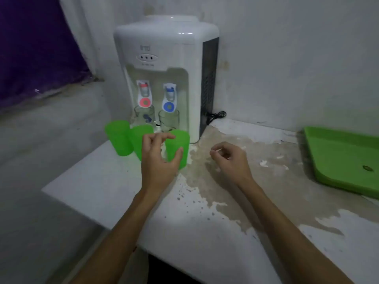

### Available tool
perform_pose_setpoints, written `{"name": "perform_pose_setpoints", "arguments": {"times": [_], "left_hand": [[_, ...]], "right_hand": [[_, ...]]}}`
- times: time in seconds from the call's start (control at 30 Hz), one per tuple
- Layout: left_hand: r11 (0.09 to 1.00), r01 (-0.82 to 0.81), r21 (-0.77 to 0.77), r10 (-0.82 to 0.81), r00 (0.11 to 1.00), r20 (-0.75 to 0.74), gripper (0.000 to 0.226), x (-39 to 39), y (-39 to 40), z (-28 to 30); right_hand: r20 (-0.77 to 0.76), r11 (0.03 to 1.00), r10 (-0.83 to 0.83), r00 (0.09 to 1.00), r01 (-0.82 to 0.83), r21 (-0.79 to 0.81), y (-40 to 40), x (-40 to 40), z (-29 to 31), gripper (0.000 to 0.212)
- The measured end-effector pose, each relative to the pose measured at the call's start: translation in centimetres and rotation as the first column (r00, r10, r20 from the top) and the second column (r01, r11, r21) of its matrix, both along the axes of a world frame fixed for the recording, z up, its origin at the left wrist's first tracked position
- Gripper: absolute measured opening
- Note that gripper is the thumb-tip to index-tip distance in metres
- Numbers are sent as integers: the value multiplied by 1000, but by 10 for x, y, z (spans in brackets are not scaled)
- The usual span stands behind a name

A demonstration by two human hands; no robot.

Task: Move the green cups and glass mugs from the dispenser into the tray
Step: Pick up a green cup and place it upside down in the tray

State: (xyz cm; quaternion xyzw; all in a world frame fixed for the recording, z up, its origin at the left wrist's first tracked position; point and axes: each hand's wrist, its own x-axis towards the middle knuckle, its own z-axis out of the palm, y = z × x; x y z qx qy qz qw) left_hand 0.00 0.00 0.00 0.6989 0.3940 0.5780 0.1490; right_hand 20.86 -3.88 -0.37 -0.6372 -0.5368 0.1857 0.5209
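The white dispenser (164, 74) stands on the desk (205, 222) against the wall. Two glass mugs (169, 119) sit in its bay under the taps. Three green cups (118, 138) stand on the desk just in front of it. The left hand (160, 158) has a wide grip, thumb and fingers curved about the cup nearest the dispenser's right corner, thumb touching its side. The right hand (229, 158), to the right of the cups, is loosely curled and holds nothing. The green tray (340, 160) lies well right of the dispenser.
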Motion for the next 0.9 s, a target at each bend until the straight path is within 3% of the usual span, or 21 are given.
{"name": "perform_pose_setpoints", "arguments": {"times": [0.17,0.33,0.5,0.73,0.83,0.9], "left_hand": [[996,-42,-84,13,947,-320,65,0,20,7],[991,-32,-133,-46,838,-544,79,6,36,6],[979,-17,-205,-88,868,-489,72,6,42,1],[987,33,-156,-97,900,-425,63,11,41,10],[989,73,-128,-117,916,-383,63,23,40,23],[987,115,-109,-146,924,-353,62,35,39,35]], "right_hand": [[-86,998,10,996,-16,-63,19,-16,-17,7],[-22,998,19,1000,-20,-61,24,-16,-33,11],[-10,997,31,999,-32,-77,27,-13,-37,6],[-68,997,52,996,-56,-53,30,-11,-40,7],[-299,997,55,953,-71,-43,30,-14,-36,6],[-585,992,80,807,-121,-31,28,-19,-28,16]]}}
